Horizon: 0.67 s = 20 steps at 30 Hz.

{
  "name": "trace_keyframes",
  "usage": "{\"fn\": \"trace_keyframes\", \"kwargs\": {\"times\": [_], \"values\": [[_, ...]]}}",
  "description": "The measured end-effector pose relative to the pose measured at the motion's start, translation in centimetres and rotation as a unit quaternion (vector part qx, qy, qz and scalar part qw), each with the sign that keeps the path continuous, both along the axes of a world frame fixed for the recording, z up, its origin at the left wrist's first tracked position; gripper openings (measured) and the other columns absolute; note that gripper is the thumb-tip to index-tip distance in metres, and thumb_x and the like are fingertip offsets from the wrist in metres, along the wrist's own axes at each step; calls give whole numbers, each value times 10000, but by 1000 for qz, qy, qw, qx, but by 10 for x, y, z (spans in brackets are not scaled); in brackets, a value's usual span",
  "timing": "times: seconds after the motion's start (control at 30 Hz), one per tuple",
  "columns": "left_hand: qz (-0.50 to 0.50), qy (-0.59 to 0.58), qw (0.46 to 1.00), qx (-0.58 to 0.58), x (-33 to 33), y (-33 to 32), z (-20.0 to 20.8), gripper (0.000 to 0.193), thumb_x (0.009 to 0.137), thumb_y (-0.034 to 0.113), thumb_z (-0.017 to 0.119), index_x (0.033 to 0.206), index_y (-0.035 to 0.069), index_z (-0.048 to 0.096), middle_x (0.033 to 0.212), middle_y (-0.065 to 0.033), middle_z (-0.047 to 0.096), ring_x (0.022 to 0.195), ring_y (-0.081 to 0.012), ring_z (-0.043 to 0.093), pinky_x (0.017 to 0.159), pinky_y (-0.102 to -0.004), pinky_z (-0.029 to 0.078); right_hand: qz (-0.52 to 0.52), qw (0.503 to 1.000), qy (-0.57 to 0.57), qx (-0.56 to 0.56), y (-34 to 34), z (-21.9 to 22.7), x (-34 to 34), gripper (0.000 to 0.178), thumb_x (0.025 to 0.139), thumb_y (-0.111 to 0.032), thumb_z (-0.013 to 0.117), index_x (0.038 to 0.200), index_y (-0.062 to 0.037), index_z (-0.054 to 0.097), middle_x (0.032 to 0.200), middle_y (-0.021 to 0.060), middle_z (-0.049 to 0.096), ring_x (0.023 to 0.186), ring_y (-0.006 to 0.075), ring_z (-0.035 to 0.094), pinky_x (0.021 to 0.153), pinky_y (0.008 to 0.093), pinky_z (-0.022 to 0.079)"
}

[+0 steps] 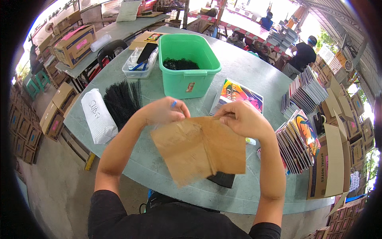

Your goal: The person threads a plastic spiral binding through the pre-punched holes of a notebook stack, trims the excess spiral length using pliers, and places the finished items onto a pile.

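Note:
A creased sheet of brown kraft paper (191, 149) hangs between my hands, above the near part of the table. My left hand (169, 110) pinches its upper left edge and has a bit of blue on one finger. With thumb and fingers closed, my right hand (243, 119) grips the top edge further right. Under the paper's lower edge a flat black object (223, 180) shows in part. Just beyond my right hand lie colourful-covered notebooks (242, 95), partly hidden by it. Left of my left forearm are a bundle of black spiral binding coils (124, 97) and a white wrapped bundle (97, 115).
On the grey-green table (147, 167), a green tub (189, 83) holds more black coils. Beside it is a clear plastic container (139, 65) with tools. Stacked spiral notebooks (296, 145) and an open carton (328, 163) stand at the right. Another person (303, 55) sits further back.

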<state>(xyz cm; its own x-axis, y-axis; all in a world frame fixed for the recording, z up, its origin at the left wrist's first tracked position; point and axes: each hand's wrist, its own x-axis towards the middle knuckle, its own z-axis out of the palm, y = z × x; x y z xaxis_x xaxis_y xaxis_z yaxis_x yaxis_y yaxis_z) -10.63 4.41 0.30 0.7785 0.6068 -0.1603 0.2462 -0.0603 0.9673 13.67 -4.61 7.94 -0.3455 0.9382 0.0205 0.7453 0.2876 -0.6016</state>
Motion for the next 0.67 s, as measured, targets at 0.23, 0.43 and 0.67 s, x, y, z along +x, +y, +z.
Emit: {"fn": "trace_keyframes", "kwargs": {"times": [0.23, 0.43, 0.67], "values": [[33, 70, 954, -288, 0, 6, -135, 509, 906, 149, 504, 1373, 40, 335, 795, -107, 616, 541, -152, 602, 322, -213, 372, -104, 990, 92, 16, 25, -50, 30, 163, 797, 5, 596, 948, 35, 649, 831, 82, 669, 759, 128, 624, 710, 259, 500], [232, 26, 949, -213, -43, 26, -124, 560, 930, 244, 506, 1417, 73, 287, 890, -172, 627, 543, -190, 619, 320, -231, 361, -115, 889, 96, 433, -21, -25, -39, 248, 759, 60, 610, 998, -1, 632, 737, 68, 591, 630, 129, 567, 578, 260, 474], [106, 75, 948, -290, -56, -7, -115, 536, 928, 425, 506, 1293, 36, 458, 932, -172, 658, 499, -183, 598, 327, -231, 330, -76, 976, -64, 192, -80, -201, -39, 663, 725, 17, 615, 1343, -170, 467, 1042, 151, 564, 727, 246, 632, 593, 314, 536]]}}
